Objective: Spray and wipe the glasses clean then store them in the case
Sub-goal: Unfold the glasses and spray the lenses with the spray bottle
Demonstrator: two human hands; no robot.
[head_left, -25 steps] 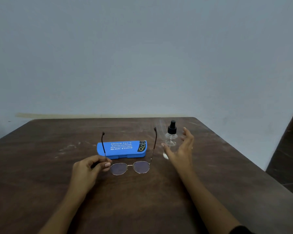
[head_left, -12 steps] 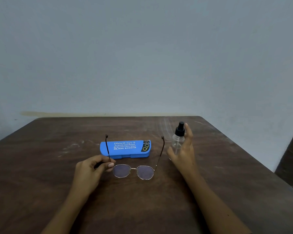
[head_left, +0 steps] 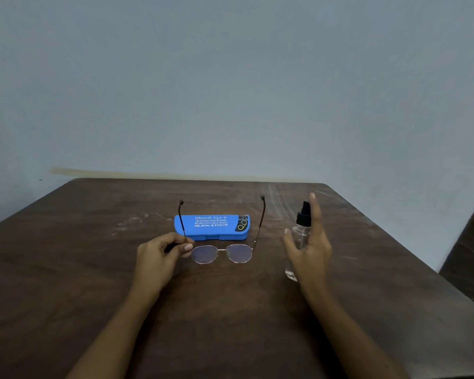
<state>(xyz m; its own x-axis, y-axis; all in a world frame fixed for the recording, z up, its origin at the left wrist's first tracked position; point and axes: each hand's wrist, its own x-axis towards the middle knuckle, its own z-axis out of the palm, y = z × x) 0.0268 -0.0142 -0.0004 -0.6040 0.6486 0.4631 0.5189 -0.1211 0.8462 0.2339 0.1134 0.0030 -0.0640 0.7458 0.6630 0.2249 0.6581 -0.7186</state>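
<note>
Right of the case [head_left: 211, 227], the right hand [head_left: 309, 255] now grips the spray bottle [head_left: 301, 236], seemingly lifted, forefinger poised to pump. Before the case, the left hand [head_left: 156, 255] pinches the glasses [head_left: 221, 253] steady for spraying.

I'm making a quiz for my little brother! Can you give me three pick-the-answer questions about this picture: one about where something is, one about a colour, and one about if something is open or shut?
1. Where does the blue case lie?
A) on the floor
B) on the table, behind the glasses
C) in a bag

2. What colour is the spray bottle's cap?
A) red
B) white
C) black

3. How is the case?
A) shut
B) open and empty
C) open with the glasses inside

Answers:
1 B, it lies on the wood just beyond the lenses.
2 C, the nozzle top is black above the clear body.
3 A, its lid is down, and the left hand holds the glasses outside it.
</note>
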